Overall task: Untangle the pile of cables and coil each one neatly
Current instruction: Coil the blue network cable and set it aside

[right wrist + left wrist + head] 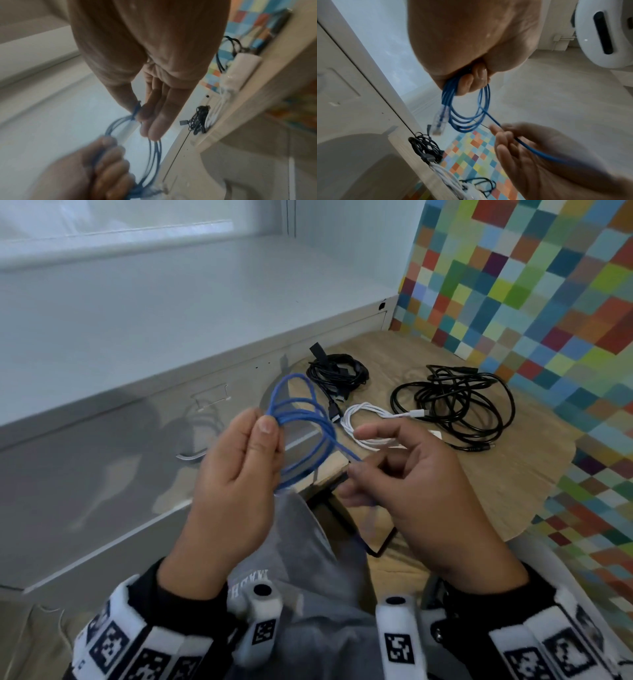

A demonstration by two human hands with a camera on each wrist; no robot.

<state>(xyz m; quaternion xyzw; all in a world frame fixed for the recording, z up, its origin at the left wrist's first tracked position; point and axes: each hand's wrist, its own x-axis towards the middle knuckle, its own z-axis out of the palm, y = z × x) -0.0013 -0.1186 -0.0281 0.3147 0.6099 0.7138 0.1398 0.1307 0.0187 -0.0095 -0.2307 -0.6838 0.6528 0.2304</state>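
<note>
Mid-coil: your left hand (239,460) clamps the blue cable (301,419) loops, right hand (404,470) pinches the tail; wrap it next.

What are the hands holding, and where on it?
The left hand grips the blue cable by its bunched loops; the right hand pinches the loose strand leading off the coil.

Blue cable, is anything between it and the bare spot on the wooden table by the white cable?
Nothing visible: the blue cable hangs in the left hand above the near table edge.
</note>
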